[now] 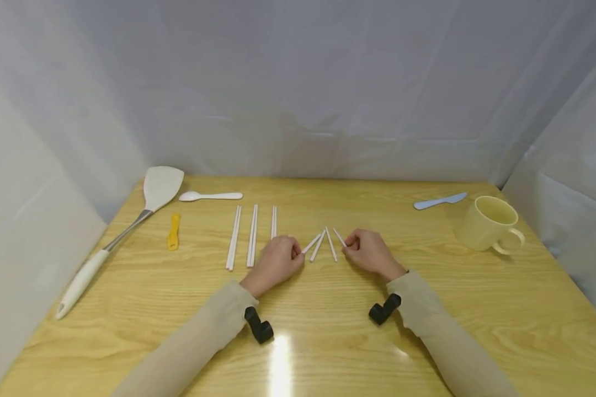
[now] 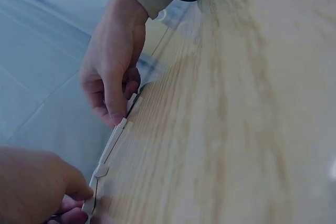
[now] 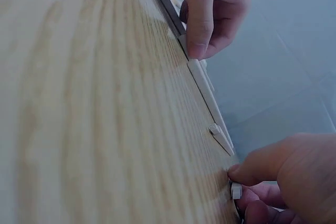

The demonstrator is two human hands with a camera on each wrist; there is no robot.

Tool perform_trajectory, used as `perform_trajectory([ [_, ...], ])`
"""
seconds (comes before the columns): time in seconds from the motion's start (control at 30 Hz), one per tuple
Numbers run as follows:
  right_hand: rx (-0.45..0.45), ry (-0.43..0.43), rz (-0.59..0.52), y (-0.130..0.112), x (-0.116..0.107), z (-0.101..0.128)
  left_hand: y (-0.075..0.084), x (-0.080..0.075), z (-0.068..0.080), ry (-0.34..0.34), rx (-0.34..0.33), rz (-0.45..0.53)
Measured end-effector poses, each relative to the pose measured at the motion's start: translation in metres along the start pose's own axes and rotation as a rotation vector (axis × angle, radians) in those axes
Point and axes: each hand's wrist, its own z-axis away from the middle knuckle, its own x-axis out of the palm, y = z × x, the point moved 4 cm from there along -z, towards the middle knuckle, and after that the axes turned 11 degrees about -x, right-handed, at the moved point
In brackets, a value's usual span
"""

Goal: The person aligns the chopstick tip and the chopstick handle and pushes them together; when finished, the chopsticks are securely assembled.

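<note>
Near the middle of the table, my left hand [image 1: 280,257] pinches the near end of a short white stick [image 1: 311,243] lying slanted on the wood. Across from it, my right hand [image 1: 370,252] pinches the near end of another short white stick [image 1: 339,236], slanted the opposite way. Between the hands, two more short white sticks [image 1: 318,246] lie with their far ends close together and their near ends spread. Left of my left hand are pairs of long white chopsticks [image 1: 233,238]; that hand partly hides the nearest pair [image 1: 274,220].
On the left lie a spatula [image 1: 163,187], a white spoon [image 1: 211,196] and a small yellow utensil [image 1: 174,231]. A light-blue knife [image 1: 439,200] and a yellow mug [image 1: 488,223] are at the back right. White sheeting [image 1: 298,110] hangs behind the table.
</note>
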Motion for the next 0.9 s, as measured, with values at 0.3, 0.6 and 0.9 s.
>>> perform_trajectory([
  [0.3, 0.012, -0.016, -0.016, -0.002, -0.001, 0.001, 0.005, -0.002, 0.004, 0.127, 0.044, -0.031],
  [0.6, -0.013, 0.079, -0.087, -0.003, -0.007, -0.001, 0.003, -0.005, 0.001, 0.035, 0.034, 0.205],
  [0.9, -0.094, 0.128, -0.23, -0.011, -0.01, -0.002, 0.011, -0.005, 0.004, -0.137, -0.024, 0.343],
])
